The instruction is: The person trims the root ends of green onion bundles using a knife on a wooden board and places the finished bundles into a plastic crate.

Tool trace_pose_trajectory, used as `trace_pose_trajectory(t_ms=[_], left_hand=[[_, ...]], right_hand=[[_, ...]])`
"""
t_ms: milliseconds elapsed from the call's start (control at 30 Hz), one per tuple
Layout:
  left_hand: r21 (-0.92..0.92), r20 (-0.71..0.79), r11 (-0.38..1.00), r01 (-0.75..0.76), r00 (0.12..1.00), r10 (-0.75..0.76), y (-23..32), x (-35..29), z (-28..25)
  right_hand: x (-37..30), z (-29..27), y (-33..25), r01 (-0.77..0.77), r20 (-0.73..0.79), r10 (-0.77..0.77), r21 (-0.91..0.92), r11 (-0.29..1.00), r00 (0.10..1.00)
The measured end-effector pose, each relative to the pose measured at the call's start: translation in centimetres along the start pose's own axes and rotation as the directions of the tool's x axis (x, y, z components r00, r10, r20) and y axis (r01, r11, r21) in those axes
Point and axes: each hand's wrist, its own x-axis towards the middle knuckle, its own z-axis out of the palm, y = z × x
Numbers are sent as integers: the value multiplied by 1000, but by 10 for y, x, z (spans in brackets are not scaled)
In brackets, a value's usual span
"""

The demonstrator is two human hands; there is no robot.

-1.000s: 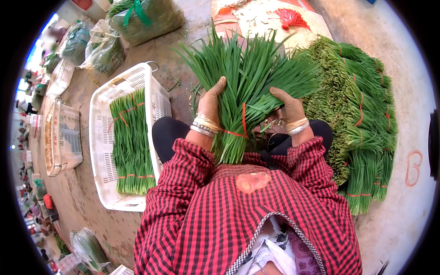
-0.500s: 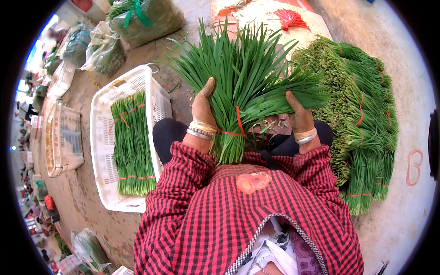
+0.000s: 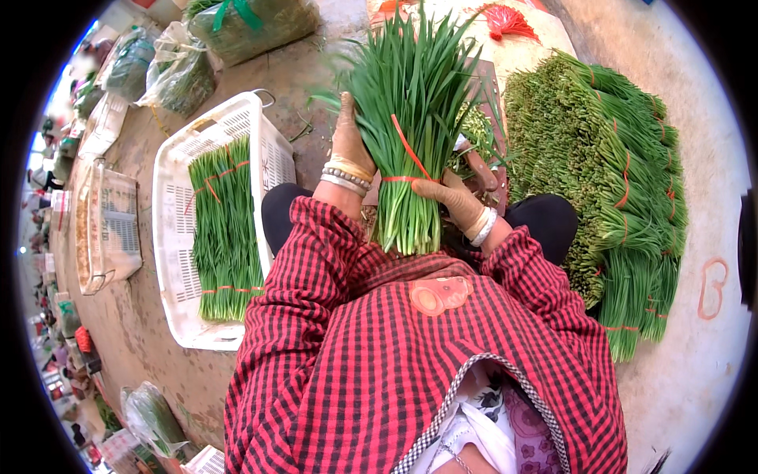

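A bundle of green garlic chives stands upright in front of my body, leaves fanned out at the top and pale cut ends toward me. A red band circles it low down, with one loose end sticking up across the leaves. My left hand, in a tan glove, holds the bundle's left side, thumb up and fingers hidden behind the leaves. At the band, my gloved right hand grips the lower right side with its thumb across the stems.
To my left, a white plastic crate holds banded chives. A large stack of banded green bundles lies at my right. Red ties lie at the far side. Stuffed clear bags and another crate stand farther left.
My right hand has moved from the spread leaves down to the band. The leaves that leaned right are now gathered upright, and the bundle sits slightly higher.
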Motion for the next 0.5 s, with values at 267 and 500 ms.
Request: trace_pose_trajectory(t_ms=[267, 500], left_hand=[[347, 151, 916, 202, 952, -267, -31, -53, -47], [551, 357, 831, -78, 922, -150, -24, -80, -13]], right_hand=[[-13, -18, 9, -80, 38, 75, 195, 978, 997], [-18, -17, -1, -9, -24, 9, -8, 1000, 1000]])
